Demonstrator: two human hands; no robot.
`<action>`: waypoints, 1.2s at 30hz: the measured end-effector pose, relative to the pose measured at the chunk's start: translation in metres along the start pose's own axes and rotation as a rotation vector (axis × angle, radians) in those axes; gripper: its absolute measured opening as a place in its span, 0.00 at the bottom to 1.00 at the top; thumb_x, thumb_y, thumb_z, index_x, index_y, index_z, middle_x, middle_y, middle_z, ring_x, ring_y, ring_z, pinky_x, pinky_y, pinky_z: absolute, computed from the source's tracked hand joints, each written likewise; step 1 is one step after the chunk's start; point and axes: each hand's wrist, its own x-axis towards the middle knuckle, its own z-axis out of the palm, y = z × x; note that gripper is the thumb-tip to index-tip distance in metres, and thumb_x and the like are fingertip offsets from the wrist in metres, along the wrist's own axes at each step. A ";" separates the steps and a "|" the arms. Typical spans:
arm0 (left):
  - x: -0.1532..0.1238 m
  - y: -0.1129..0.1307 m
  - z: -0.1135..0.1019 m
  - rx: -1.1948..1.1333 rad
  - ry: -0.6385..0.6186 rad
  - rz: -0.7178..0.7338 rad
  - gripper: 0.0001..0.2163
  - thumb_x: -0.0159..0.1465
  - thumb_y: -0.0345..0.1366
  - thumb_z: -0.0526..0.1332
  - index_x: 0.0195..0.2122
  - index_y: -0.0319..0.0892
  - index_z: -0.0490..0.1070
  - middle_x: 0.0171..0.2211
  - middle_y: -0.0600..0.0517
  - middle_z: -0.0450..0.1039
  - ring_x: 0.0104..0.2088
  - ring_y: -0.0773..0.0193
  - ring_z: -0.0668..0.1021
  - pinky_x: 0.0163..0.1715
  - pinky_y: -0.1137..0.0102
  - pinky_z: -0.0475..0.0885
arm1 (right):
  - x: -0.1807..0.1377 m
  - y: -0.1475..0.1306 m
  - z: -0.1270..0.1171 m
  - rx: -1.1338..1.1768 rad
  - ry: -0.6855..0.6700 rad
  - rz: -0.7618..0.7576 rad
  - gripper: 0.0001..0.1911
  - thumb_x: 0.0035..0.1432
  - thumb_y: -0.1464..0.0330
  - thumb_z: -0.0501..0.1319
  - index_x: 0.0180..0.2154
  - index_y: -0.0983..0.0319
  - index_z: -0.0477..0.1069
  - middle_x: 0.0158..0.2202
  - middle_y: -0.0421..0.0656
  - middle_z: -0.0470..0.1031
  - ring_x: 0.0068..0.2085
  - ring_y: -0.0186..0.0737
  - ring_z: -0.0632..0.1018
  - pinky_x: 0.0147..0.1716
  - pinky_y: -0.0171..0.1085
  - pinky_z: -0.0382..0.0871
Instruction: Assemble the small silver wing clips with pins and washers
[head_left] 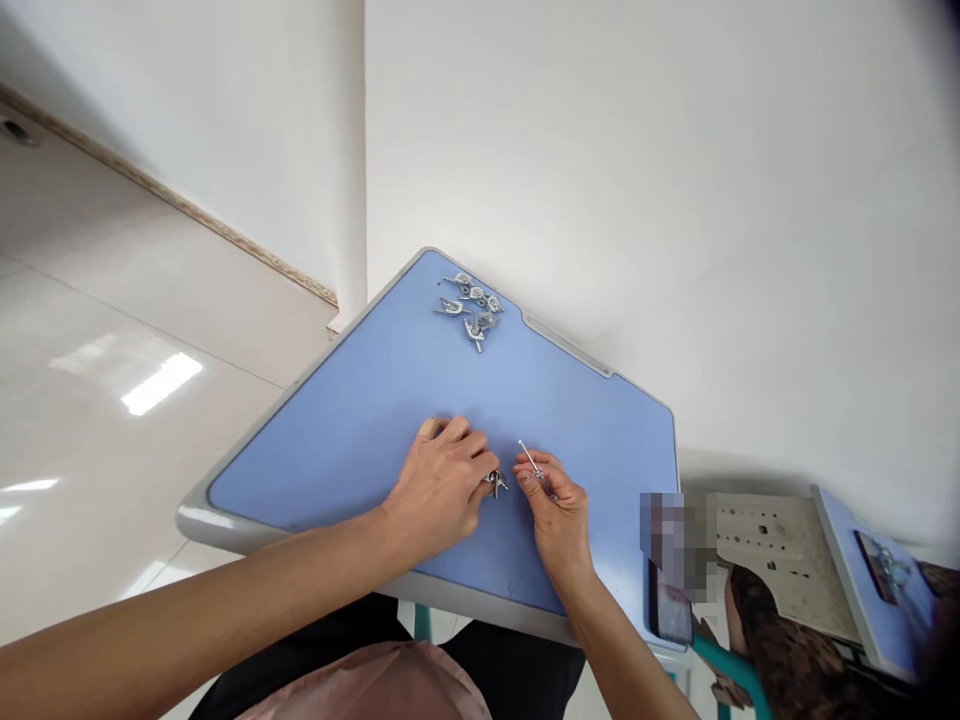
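Note:
My left hand (444, 482) rests on the blue desk top (360, 420), fingers curled and pinching a small metal clip part (496, 483) at its fingertips. Just to the right, my right hand (553, 505) is closed in a pinch on a thin metal pin (529, 459) that points up and to the left. The two hands are a few centimetres apart near the desk's front edge. At the far corner of the desk lies a heap of several small shiny metal clip parts (470, 306).
The desk stands against a white wall (637, 180), with pale tiled floor (112, 350) to the left. A dark phone (670, 606) lies at the desk's front right edge. To the right stand another chair and blue desk (870, 580).

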 end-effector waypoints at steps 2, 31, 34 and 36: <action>0.001 -0.001 0.000 -0.002 0.001 0.003 0.05 0.62 0.30 0.61 0.29 0.42 0.73 0.30 0.52 0.72 0.38 0.58 0.69 0.41 0.59 0.60 | 0.000 0.000 0.001 -0.082 -0.004 -0.051 0.09 0.58 0.61 0.63 0.31 0.57 0.80 0.42 0.45 0.78 0.46 0.44 0.75 0.44 0.42 0.70; -0.001 -0.003 0.001 -0.010 0.028 0.031 0.06 0.63 0.29 0.60 0.30 0.43 0.75 0.29 0.51 0.72 0.36 0.58 0.69 0.39 0.59 0.59 | 0.017 -0.008 -0.017 -0.056 -0.225 0.052 0.04 0.51 0.64 0.68 0.31 0.55 0.82 0.31 0.41 0.80 0.33 0.40 0.76 0.33 0.38 0.69; -0.002 -0.003 0.002 -0.032 0.046 0.030 0.06 0.63 0.28 0.61 0.31 0.43 0.75 0.29 0.51 0.72 0.36 0.58 0.69 0.39 0.59 0.59 | 0.016 -0.007 -0.020 0.011 -0.241 0.064 0.03 0.49 0.64 0.69 0.29 0.54 0.82 0.29 0.40 0.79 0.33 0.40 0.76 0.34 0.39 0.70; -0.002 -0.004 0.003 -0.040 0.055 0.034 0.05 0.63 0.28 0.61 0.32 0.43 0.75 0.29 0.51 0.72 0.36 0.58 0.69 0.39 0.60 0.59 | 0.016 -0.004 -0.022 0.010 -0.255 0.032 0.04 0.50 0.63 0.69 0.29 0.54 0.81 0.29 0.41 0.79 0.33 0.40 0.77 0.33 0.39 0.71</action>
